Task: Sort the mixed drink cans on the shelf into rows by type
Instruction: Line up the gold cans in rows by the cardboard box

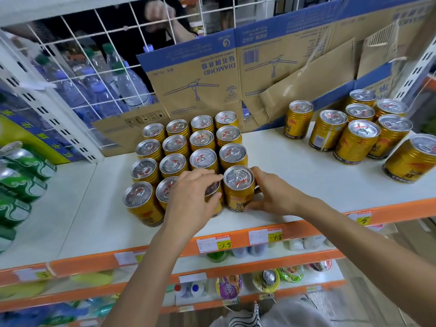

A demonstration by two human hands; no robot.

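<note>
On the white shelf (pixel 306 175), which has an orange front edge, gold energy drink cans stand upright in a tight block (pixel 188 147), four rows deep and four across, at the middle of the board. The left hand (pixel 193 197) lies over the third can of the near row (pixel 215 194), its fingers curled down over the lid and hiding most of it, the thumb against the can's near side. Just to the right, the right hand (pixel 271 194) grips the near-right corner can (pixel 238 187), with the thumb low on the near side and the fingers wrapped round the far-right side. The two held cans stand touching each other and the rest of the near row. Well apart, at the far right, a loose cluster of the same gold cans (pixel 356 147) stands upright without neat lines. Green cans (pixel 21 180) crowd the left edge of the view on the neighbouring section. A flattened cardboard box (pixel 212 74), printed DIAMOND upside down, leans along the back, with a white wire grid (pixel 77 74) and water bottles (pixel 132 88) to its left. Yellow price tags (pixel 224 244) sit on the orange edge below.
</note>
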